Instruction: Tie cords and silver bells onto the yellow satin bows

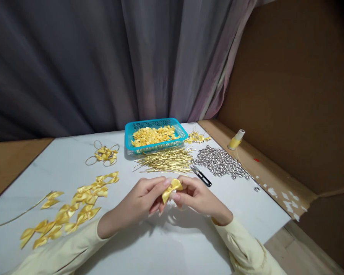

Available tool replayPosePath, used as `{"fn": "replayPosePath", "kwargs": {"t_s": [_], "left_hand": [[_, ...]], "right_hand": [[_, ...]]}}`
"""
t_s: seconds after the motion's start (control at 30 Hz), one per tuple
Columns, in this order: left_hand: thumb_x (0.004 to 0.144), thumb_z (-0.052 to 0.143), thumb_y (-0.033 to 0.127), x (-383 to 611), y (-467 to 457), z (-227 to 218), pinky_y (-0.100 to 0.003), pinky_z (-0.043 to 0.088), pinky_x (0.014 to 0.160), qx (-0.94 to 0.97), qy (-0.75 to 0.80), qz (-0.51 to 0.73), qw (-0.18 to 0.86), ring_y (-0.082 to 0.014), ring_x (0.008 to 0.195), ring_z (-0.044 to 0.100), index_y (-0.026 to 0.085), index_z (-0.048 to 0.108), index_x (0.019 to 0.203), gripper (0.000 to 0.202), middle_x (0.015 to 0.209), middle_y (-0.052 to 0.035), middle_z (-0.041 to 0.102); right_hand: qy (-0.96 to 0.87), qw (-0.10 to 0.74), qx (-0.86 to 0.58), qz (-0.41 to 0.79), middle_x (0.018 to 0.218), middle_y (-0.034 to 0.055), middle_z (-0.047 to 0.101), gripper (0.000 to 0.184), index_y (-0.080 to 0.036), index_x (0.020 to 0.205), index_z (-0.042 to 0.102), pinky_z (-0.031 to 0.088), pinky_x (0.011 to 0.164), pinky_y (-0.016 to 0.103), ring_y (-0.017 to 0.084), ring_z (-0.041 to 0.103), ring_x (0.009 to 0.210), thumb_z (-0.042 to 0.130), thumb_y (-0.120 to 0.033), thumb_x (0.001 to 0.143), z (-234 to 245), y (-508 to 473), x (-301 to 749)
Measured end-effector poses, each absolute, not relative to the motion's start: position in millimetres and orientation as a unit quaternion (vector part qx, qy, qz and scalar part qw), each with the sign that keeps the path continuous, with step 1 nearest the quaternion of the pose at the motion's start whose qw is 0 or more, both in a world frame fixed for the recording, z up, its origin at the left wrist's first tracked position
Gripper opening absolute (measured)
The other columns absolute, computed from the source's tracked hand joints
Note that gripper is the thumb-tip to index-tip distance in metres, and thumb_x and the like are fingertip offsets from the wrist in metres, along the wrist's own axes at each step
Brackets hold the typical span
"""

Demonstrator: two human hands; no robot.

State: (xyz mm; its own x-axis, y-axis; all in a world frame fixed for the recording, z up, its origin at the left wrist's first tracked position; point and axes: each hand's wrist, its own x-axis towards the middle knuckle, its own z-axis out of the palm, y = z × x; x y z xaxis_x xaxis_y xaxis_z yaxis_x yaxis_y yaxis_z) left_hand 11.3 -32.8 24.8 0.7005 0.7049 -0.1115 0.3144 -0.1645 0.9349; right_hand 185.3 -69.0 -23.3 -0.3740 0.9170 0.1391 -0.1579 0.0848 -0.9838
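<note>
Between my two hands, above the near middle of the table, is a yellow ribbon bow (175,185). My left hand (149,194) pinches the bow's left loop between thumb and fingers. My right hand (196,195) grips its right side, its thumb by a small silver bead (174,191) at the bow's centre. Whether the bead is fixed to the bow I cannot tell. Just beyond my hands lie a heap of gold wire ties (166,159) and black-handled thread snips (201,176). Loose yellow bows (86,194) are spread to the left of my left forearm.
A blue basket (156,146) of yellow bows stands at the back. Silver beads (220,160) are piled at right, near a yellow thread spool (236,139). Looped bow pieces (106,154) lie at back left, others (197,136) beside the basket. A cardboard wall (289,88) borders the right.
</note>
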Motion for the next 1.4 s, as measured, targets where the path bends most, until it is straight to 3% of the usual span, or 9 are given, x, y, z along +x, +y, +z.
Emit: {"fn": "replayPosePath", "kwargs": {"t_s": [0.4,0.7,0.8,0.93,1.0,1.07,1.2,1.3,1.4], "left_hand": [[0.090,0.044,0.035,10,-33,27,-0.018,0.031,0.045,0.793,0.324,0.161,0.490,-0.0063,0.044,0.039,0.017,0.051,0.065,0.031,0.049,0.0074,0.045],[0.091,0.041,0.037,11,-32,27,-0.019,0.032,0.045,0.804,0.315,0.158,0.479,-0.0065,0.042,0.038,0.017,0.052,0.064,0.035,0.048,0.0074,0.044],[0.092,0.040,0.038,11,-30,25,-0.019,0.034,0.045,0.807,0.321,0.172,0.465,-0.0074,0.043,0.041,0.018,0.054,0.072,0.031,0.050,0.0073,0.046],[0.089,0.048,0.032,9,-27,21,-0.022,0.042,0.055,0.812,0.383,0.339,0.282,-0.0115,0.061,0.052,0.020,0.053,0.085,0.013,0.070,0.0024,0.058],[0.087,0.052,0.025,8,-26,19,-0.025,0.045,0.066,0.821,0.359,0.411,0.170,-0.0135,0.072,0.055,0.020,0.055,0.085,0.006,0.080,-0.0007,0.062],[0.086,0.054,0.020,7,-28,16,-0.028,0.046,0.077,0.842,0.305,0.424,0.132,-0.0154,0.080,0.058,0.019,0.059,0.089,0.006,0.086,-0.0026,0.066],[0.085,0.056,0.026,10,-36,10,-0.034,0.043,0.093,0.856,0.302,0.359,0.216,-0.0213,0.103,0.058,0.017,0.062,0.107,0.025,0.108,-0.0070,0.067],[0.082,0.058,0.037,14,-39,7,-0.036,0.047,0.088,0.808,0.376,0.296,0.343,-0.0233,0.100,0.060,0.018,0.060,0.116,0.039,0.114,-0.0076,0.065],[0.079,0.060,0.040,17,-37,6,-0.036,0.049,0.085,0.735,0.401,0.276,0.471,-0.0226,0.096,0.061,0.019,0.059,0.116,0.042,0.112,-0.0069,0.066]], "right_hand": [[-0.571,0.452,-0.294,0.619,0.061,-0.0045,0.052,0.020,-0.016,0.083,0.051,0.037,0.050,0.018,0.005,0.046,0.051,0.066,-0.027,0.077,-25,-70,191],[-0.579,0.468,-0.329,0.581,0.053,-0.0045,0.051,0.025,-0.016,0.075,0.051,0.036,0.049,0.021,0.007,0.045,0.047,0.058,-0.038,0.083,-20,-71,190],[-0.582,0.476,-0.340,0.565,0.051,-0.0049,0.050,0.029,-0.017,0.071,0.051,0.035,0.048,0.021,0.007,0.043,0.045,0.054,-0.041,0.085,-20,-71,189],[-0.592,0.509,-0.407,0.474,0.048,-0.0052,0.046,0.031,-0.017,0.068,0.050,0.032,0.045,0.022,0.007,0.042,0.043,0.051,-0.042,0.086,-23,-69,188],[-0.605,0.531,-0.453,0.383,0.046,-0.0053,0.043,0.031,-0.018,0.064,0.047,0.029,0.044,0.022,0.007,0.037,0.041,0.050,-0.039,0.087,-24,-68,186],[-0.621,0.546,-0.484,0.286,0.047,-0.0055,0.040,0.030,-0.019,0.063,0.044,0.026,0.043,0.022,0.007,0.033,0.041,0.048,-0.034,0.088,-27,-67,184],[-0.695,0.526,-0.475,0.120,0.051,-0.0043,0.040,0.020,-0.019,0.069,0.047,0.028,0.046,0.023,0.008,0.035,0.044,0.044,-0.023,0.089,-35,-68,180],[-0.751,0.477,-0.451,0.068,0.056,-0.0020,0.049,0.009,-0.018,0.086,0.053,0.032,0.049,0.024,0.010,0.043,0.047,0.045,-0.022,0.087,-40,-68,179],[-0.767,0.455,-0.448,0.057,0.057,-0.0013,0.053,0.013,-0.017,0.095,0.053,0.034,0.050,0.024,0.011,0.047,0.048,0.046,-0.022,0.085,-42,-68,180]]}}
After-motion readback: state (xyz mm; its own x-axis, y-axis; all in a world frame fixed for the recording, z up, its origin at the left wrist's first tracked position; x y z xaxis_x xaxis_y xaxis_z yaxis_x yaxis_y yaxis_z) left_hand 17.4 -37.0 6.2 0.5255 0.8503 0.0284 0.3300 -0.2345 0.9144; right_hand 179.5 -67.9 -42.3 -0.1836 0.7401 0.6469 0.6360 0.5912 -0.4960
